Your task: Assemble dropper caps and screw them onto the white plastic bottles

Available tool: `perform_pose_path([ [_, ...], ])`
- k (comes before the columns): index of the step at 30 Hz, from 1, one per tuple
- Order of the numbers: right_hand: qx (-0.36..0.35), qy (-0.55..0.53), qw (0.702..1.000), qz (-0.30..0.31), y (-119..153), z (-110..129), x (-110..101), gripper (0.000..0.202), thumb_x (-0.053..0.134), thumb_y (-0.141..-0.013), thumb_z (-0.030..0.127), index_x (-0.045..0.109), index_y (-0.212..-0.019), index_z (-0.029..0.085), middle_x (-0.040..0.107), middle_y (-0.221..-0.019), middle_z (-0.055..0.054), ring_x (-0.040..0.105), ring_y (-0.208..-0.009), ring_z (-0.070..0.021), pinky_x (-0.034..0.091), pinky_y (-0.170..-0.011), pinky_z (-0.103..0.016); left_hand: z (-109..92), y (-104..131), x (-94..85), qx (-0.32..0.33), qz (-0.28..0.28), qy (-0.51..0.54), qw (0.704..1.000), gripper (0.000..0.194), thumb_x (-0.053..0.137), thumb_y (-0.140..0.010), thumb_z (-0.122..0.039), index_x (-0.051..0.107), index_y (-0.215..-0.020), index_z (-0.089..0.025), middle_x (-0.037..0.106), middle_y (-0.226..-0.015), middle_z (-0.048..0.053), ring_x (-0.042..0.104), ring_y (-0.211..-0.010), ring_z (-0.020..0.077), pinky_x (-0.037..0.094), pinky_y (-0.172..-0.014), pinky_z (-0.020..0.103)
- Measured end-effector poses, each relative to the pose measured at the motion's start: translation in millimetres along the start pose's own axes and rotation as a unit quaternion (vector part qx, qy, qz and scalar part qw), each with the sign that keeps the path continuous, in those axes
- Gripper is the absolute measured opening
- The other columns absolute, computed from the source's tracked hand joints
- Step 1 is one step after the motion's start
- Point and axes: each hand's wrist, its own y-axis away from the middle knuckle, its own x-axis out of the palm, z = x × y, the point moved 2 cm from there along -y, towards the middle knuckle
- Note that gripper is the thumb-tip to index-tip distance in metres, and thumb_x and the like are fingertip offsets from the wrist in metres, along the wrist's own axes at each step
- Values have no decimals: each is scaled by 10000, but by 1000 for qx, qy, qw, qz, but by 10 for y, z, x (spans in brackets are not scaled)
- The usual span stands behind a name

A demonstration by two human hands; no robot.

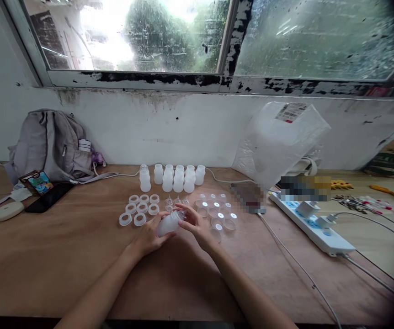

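My left hand (152, 235) is wrapped around a frosted baby bottle (168, 225), tilted with its mouth toward the upper right. My right hand (197, 226) closes its fingers on a clear teat (181, 214) at the bottle's mouth; the fingers partly hide how it sits. Just beyond my hands lie several clear teats (177, 201). White screw rings (142, 208) are laid out in rows to the left. On the right are several clear domed caps (215, 209). Frosted bottles (179, 179) stand in rows at the back, and the leftmost bottle (144, 178) has a clear top.
A grey backpack (51, 146), a black phone (49, 197) and a cream oval case (7, 211) are at the left. To the right are a plastic bag (279, 141), a power strip (334, 244) with plugs, and trailing cables (296, 260). A wall and window stand behind.
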Motion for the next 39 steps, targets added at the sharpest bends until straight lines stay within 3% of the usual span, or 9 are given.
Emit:
perform_pose_path([
  [3,20,18,999,-17,-9,-26,9,350,658,-632,310,597,-967,233,596,-988,-39,547,-871,-185,437,-737,-304,12,13,12,-6,-8,0,1000,453,572,-708,-399,388,-1090,-239,563,-1037,42,563,-895,191,468,-734,318],
  [7,42,121,988,-89,-3,-59,-9,280,647,-638,349,630,-875,199,605,-742,-17,527,-643,-148,435,-618,-284,15,18,26,15,-25,-36,999,452,559,-719,-406,382,-1101,-244,552,-1071,46,552,-944,203,455,-788,348],
  [13,56,-6,998,13,9,-74,44,377,651,-644,300,573,-1009,242,599,-972,-26,543,-888,-176,438,-743,-290,34,11,28,14,-30,-45,998,476,540,-735,-419,388,-1147,-233,561,-1080,48,545,-972,197,458,-813,331],
  [17,77,39,995,-44,-15,-174,34,245,667,-622,324,599,-806,178,608,-735,-16,569,-722,-175,451,-648,-291,38,9,25,45,-36,-79,995,471,528,-742,-422,411,-1146,-209,562,-1086,63,537,-988,207,447,-839,348],
  [22,85,-53,995,-19,1,-149,36,464,653,-628,254,526,-1075,257,610,-931,-16,557,-863,-174,445,-740,-295,17,3,18,53,-30,-89,994,473,528,-745,-410,406,-1152,-202,569,-1065,67,545,-961,210,460,-802,341],
  [25,89,-82,993,10,12,-94,46,444,651,-627,242,545,-1058,245,610,-944,-23,550,-893,-179,437,-764,-298,27,4,11,38,-33,-85,995,475,530,-743,-411,401,-1152,-206,566,-1069,63,546,-952,205,462,-796,338],
  [30,79,2,996,-30,-26,-198,27,259,645,-642,357,591,-825,181,616,-761,-19,566,-717,-165,447,-630,-270,52,10,18,41,-37,-90,994,469,521,-744,-427,414,-1145,-209,572,-1059,61,551,-951,207,462,-806,345],
  [35,65,158,979,-111,-38,-304,-51,274,643,-617,435,549,-623,178,531,-572,22,504,-566,-135,412,-525,-244,16,13,39,58,-37,-91,993,467,524,-740,-428,422,-1144,-216,575,-1054,58,547,-960,208,453,-820,344],
  [39,73,67,994,-45,-9,-167,6,317,652,-629,360,577,-899,212,605,-829,-8,559,-766,-162,451,-666,-272,3,10,37,23,-44,-56,997,465,553,-724,-405,422,-1131,-223,576,-1050,53,556,-941,199,462,-796,336],
])
